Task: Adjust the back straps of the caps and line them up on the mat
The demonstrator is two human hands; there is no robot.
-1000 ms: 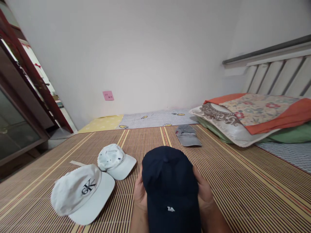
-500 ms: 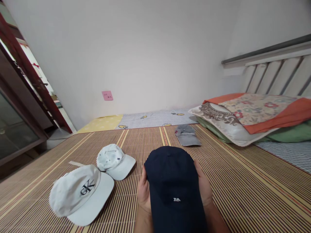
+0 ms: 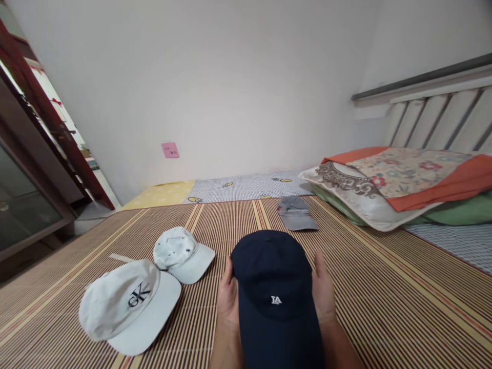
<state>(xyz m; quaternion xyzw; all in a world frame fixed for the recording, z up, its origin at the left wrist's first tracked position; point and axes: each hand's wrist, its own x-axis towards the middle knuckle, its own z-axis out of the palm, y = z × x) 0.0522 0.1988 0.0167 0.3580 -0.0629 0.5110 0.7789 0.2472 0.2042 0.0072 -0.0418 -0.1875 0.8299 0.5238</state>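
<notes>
Between my two hands is a navy baseball cap (image 3: 274,266) with small white letters on its front, its brim pointing toward me. My left hand (image 3: 228,300) grips the cap's left side, the thumb showing and the other fingers hidden beneath. On the opposite side my right hand (image 3: 323,294) supports it, thumb raised slightly off the fabric and fingers under the cap. To the left lie a white cap with black CK letters (image 3: 123,302) and a smaller white cap with dark specks (image 3: 180,253), which touch. A grey cap (image 3: 295,212) rests farther back.
A striped bamboo mat (image 3: 388,307) covers the bed. Stacked pillows (image 3: 411,179) lie at the back right below a radiator (image 3: 438,115). A pink note (image 3: 170,150) is stuck on the wall behind. On the left stands a cabinet with a glass door (image 3: 26,195).
The navy cap has tilted so its front letters show more fully. My right thumb has lifted away from the cap's side. The other caps stay where they were.
</notes>
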